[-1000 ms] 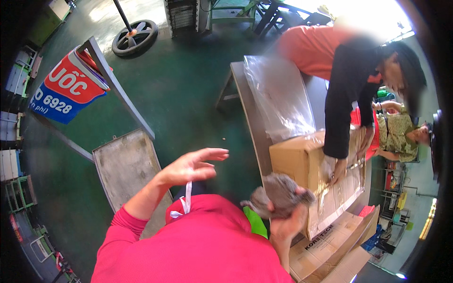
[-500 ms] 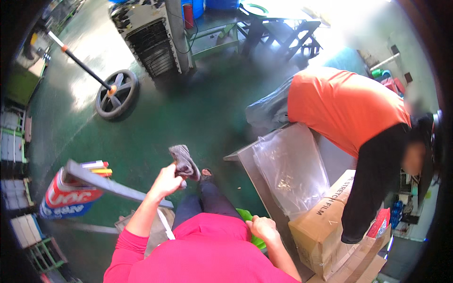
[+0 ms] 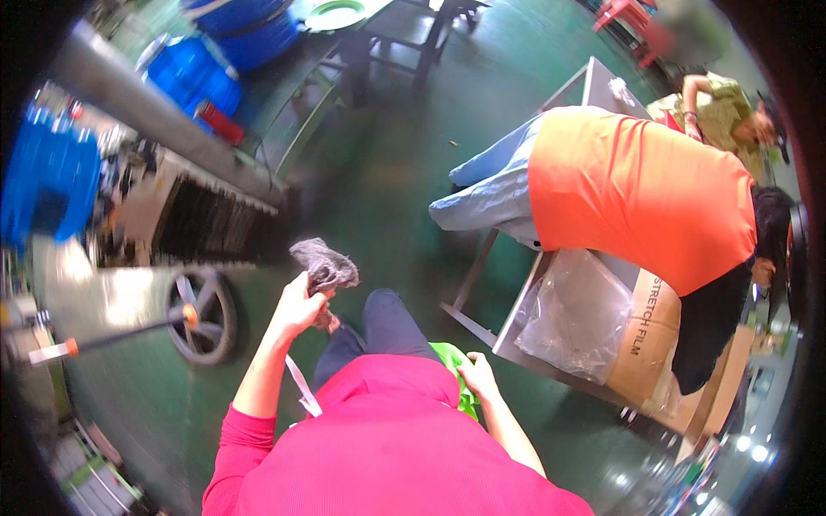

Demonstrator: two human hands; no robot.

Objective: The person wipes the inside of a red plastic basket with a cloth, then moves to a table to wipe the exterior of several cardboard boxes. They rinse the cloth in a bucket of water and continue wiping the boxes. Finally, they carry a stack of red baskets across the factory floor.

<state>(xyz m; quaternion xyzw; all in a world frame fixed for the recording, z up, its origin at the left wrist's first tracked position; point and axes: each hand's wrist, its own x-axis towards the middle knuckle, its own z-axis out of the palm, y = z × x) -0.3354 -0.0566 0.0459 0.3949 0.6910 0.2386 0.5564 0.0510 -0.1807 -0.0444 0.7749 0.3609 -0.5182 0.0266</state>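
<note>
My left hand (image 3: 298, 308) is closed round a bunched grey knit cloth (image 3: 325, 265), held out ahead of me over the floor. At my right side, my right hand (image 3: 478, 378) has its fingers curled on a bright green cloth (image 3: 449, 354) beside my hip. Part of the green cloth is hidden behind my pink top. A white strap (image 3: 303, 389) hangs by my left forearm.
To my right, a person in an orange top (image 3: 637, 193) bends over a table bearing a clear plastic bag (image 3: 578, 318) and a cardboard box (image 3: 641, 335). A wheeled tool (image 3: 201, 318) stands left. Blue drums (image 3: 249, 30) and a grey post (image 3: 163, 112) are ahead; another person (image 3: 727, 112) is far right.
My view has turned right and moved past the red-and-blue container, which is out of sight. The orange-topped person's table now lies farther to the right. Both hands keep their grip.
</note>
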